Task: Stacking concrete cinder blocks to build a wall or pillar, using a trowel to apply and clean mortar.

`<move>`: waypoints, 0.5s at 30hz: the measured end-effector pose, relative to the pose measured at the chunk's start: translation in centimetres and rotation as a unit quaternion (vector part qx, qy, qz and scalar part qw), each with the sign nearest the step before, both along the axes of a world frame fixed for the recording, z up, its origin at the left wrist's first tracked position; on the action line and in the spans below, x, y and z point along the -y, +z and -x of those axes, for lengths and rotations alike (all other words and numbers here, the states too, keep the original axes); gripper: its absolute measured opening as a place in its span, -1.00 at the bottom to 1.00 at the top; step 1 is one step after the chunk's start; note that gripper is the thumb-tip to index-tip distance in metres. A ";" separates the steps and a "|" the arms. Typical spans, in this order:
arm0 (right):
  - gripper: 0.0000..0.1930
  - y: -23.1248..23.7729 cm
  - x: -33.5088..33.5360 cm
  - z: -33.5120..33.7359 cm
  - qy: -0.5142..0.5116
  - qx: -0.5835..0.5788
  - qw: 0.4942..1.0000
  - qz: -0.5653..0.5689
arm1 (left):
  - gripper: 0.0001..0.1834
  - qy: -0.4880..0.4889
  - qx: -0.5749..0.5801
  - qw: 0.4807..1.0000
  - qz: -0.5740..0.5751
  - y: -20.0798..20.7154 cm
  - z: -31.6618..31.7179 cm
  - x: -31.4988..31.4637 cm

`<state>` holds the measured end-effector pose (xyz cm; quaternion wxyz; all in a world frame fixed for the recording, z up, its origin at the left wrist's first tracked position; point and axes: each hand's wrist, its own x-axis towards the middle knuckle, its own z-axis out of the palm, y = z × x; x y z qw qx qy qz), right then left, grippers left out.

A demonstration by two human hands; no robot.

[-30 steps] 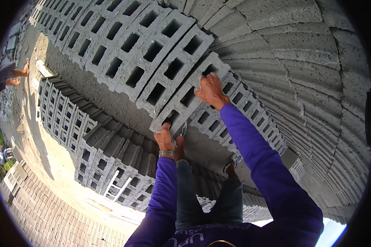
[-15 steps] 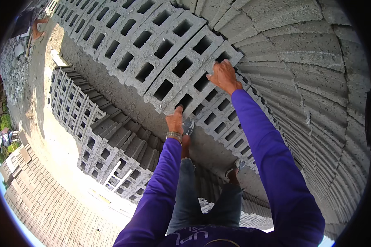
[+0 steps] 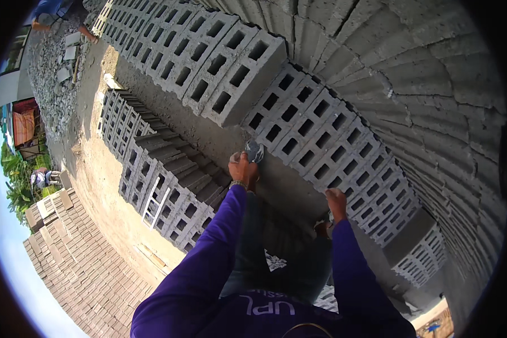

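Note:
My left hand hangs above the ground in front of my shoe, with its fingers curled in and no block in them. To the right, my right hand is also curled, close to the near edge of a lower row of hollow concrete blocks. Whether it touches that edge, I cannot tell. Beyond my hands stands a higher row of grey hollow blocks, its holes facing up. The end block of this row shows a smooth side face.
Tall stacked blocks rise along the right. Another block row stands at left, with a pale frame-like piece on it. Brown pavers cover the lower left. A person's leg shows at the far left, near a gravel pile.
Both hands have come off the end block of the higher row and moved back toward me, spreading apart. That block no longer shows at the row's end. The view has shifted.

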<state>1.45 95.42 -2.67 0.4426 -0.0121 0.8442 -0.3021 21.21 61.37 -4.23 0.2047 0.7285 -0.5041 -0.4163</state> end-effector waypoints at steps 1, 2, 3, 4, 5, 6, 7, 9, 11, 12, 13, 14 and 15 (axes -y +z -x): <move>-0.64 -0.7 -10.2 -1.2 -0.030 0.014 0.993 -0.113 | -0.65 -0.069 0.006 0.995 -0.076 -0.9 1.6 -5.4; -0.69 -0.6 -24.0 -1.4 -0.004 -0.050 0.973 -0.226 | -0.70 -0.143 -0.016 0.975 -0.169 -2.0 5.4 -12.7; -0.68 0.7 -31.7 -2.7 -0.033 -0.022 0.976 -0.215 | -0.70 -0.156 -0.012 0.974 -0.164 -3.6 4.1 -15.7; -0.67 0.5 -34.0 -3.8 -0.057 0.010 0.982 -0.177 | -0.74 -0.195 -0.149 0.959 -0.141 -5.9 1.7 -16.1; -0.61 0.9 -32.8 -5.8 -0.222 0.073 0.960 -0.156 | -0.75 -0.249 -0.253 0.927 -0.120 -6.9 -1.7 -15.1; -0.55 2.9 -35.2 -6.6 -0.387 0.122 0.899 -0.166 | -0.75 -0.275 -0.233 0.925 -0.122 -7.2 -1.9 -17.3; -0.49 4.7 -41.0 -5.5 -0.476 0.101 0.868 -0.094 | -0.74 -0.300 -0.239 0.904 -0.188 -8.2 0.7 -22.2; -0.38 6.9 -46.1 -4.4 -0.600 -0.055 0.792 -0.095 | -0.73 -0.551 0.010 0.824 -0.135 -8.1 4.0 -28.9; -0.38 10.3 -50.9 -2.5 -0.629 -0.103 0.766 -0.077 | -0.77 -0.597 -0.084 0.773 -0.197 -5.2 7.3 -37.3; -0.51 10.7 -55.4 -2.1 -0.635 -0.128 0.760 -0.047 | -0.77 -0.577 -0.115 0.757 -0.283 -3.7 9.6 -40.6; -0.34 10.2 -57.8 -0.7 -0.713 -0.101 0.692 -0.060 | -0.73 -0.553 -0.126 0.741 -0.359 -2.3 11.4 -42.9; -0.16 10.2 -60.8 -0.7 -0.745 -0.113 0.654 -0.059 | -0.68 -0.620 -0.085 0.693 -0.356 0.3 12.9 -46.3; -0.19 9.8 -59.8 0.3 -0.740 -0.129 0.659 -0.033 | -0.61 -0.681 -0.035 0.657 -0.320 2.5 14.1 -46.9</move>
